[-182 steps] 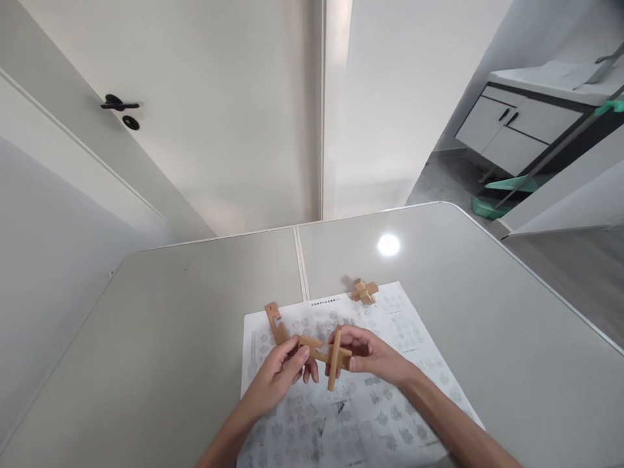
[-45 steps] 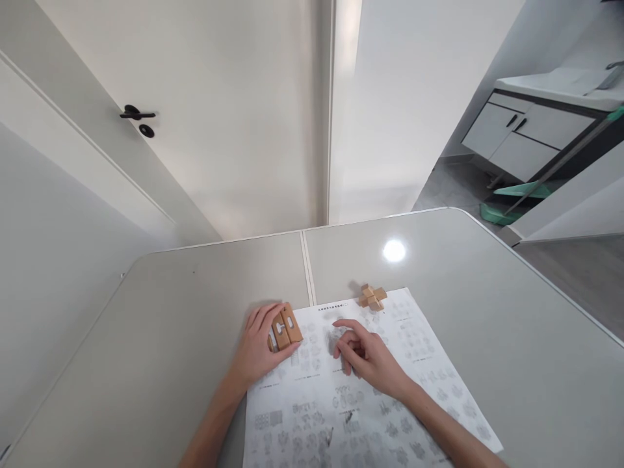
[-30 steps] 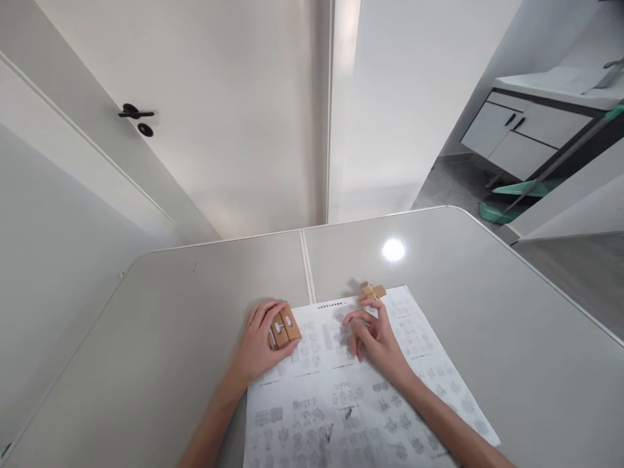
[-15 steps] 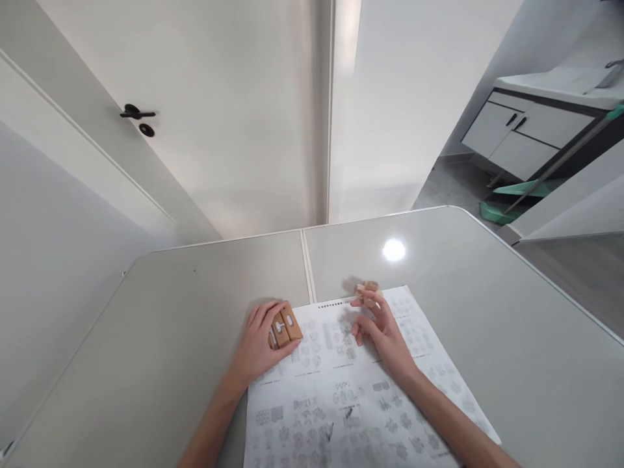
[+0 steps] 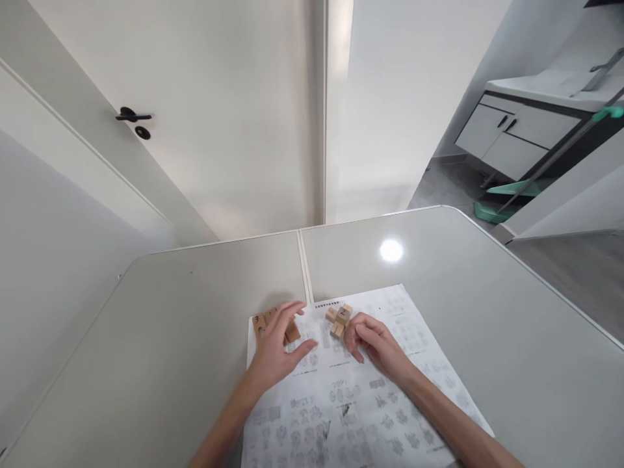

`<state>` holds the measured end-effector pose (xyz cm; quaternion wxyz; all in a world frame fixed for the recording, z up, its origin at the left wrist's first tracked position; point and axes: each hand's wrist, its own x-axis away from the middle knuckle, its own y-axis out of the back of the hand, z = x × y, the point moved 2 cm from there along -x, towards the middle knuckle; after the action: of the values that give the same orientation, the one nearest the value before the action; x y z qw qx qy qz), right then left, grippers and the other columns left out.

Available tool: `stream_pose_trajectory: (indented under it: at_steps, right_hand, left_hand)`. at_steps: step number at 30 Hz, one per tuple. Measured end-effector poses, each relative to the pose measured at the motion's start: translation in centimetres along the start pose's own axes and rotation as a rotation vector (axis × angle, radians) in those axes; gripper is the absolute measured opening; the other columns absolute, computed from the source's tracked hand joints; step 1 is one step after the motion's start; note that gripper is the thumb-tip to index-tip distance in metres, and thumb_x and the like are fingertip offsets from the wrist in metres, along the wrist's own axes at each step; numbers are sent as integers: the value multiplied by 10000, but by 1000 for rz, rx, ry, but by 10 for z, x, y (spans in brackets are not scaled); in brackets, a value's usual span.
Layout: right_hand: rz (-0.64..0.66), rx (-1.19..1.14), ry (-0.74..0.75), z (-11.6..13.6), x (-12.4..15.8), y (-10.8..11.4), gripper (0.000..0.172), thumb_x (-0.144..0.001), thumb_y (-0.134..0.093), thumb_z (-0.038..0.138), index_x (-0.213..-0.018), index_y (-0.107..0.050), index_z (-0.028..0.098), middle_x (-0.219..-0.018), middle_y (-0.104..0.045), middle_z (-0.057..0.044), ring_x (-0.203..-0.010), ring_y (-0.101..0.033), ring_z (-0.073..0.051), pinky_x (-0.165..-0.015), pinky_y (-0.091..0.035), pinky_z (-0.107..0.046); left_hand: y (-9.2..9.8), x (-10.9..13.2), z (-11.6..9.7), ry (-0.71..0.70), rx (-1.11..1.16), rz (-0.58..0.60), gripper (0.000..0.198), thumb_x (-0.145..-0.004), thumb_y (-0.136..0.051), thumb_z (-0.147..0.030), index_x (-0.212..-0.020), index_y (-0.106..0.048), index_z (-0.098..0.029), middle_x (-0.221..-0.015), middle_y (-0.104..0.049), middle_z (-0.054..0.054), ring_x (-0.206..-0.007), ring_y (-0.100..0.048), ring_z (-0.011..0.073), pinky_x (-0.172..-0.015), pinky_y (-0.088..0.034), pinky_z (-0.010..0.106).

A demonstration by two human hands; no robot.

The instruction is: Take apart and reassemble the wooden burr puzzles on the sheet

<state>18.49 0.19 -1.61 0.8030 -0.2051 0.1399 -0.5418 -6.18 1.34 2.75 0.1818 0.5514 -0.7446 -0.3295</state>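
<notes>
A printed sheet (image 5: 351, 416) with small grey diagrams lies on the table. Brown wooden blocks (image 5: 259, 323) with dark marks rest side by side at its upper left corner, partly hidden by my left hand (image 5: 279, 351). That hand hovers over them with thumb and fingers apart, holding nothing. A small cluster of light wooden pieces (image 5: 342, 315), one marked like a 2, sits near the sheet's top edge. Beside its right side is my right hand (image 5: 373, 344), its fingers curled and close to the cluster; whether anything is inside them is hidden.
The grey table (image 5: 195, 344) has a seam (image 5: 305, 266) running to its far edge. Beyond stand a white door with a black handle (image 5: 132, 115) and, at the right, a white sink cabinet (image 5: 517, 130) with green items (image 5: 492, 211) near it.
My left hand has let go of the brown blocks and opened toward the right. The light wooden cluster has moved left and nearer, and my right hand has shifted down and curled its fingers.
</notes>
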Motion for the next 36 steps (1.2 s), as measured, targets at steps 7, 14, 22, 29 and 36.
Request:
stream_pose_trajectory:
  at_steps: [7,14,22,29,36]
  right_hand:
    - [182,-122,-65,2,4,-5,385,-1055,-580,519,-834,-551,204,-671,-629,-5,-509,-454,-104,-562,-384,-272]
    - [60,-20,-115,2,0,-8,303,-1066,-552,536,-1159,-521,249,-693,-599,47,-503,-472,-105,-552,-407,-258]
    - [275,149,-211,12,-1,-4,333,-1019,-640,502,-1024,-681,171,-700,-613,13,-587,-581,-126,-655,-523,-309]
    - [45,111,-175,-4,-1,-3,354,-848,-850,428,-857,-566,217,-790,-655,22,-544,-563,-103,-510,-488,-253]
    - [-39,143,-128,-11,-1,-2,368,-872,-827,455,-882,-542,223,-680,-621,40,-534,-549,-110,-503,-467,-247]
  left_hand:
    - [-33,-11,-27,117,352,299,736,-809,-855,-461,-1455,-533,-315,-1446,-624,99,-1321,-587,344,-1118,-453,488]
    - [-51,-15,-21,139,602,121,594,-791,-872,-409,-1279,-572,-251,-1232,-680,82,-1166,-653,278,-1045,-499,409]
    - [-50,-8,-18,76,750,195,610,-814,-872,-396,-1319,-553,-272,-1396,-621,113,-1289,-598,309,-1099,-456,432]
    - [-55,-3,-18,116,734,184,709,-724,-941,-362,-1303,-541,-273,-1357,-627,104,-1255,-609,306,-1100,-460,439]
    - [-52,-6,-25,78,736,151,623,-776,-893,-357,-1267,-527,-244,-1400,-624,130,-1266,-617,310,-1103,-461,451]
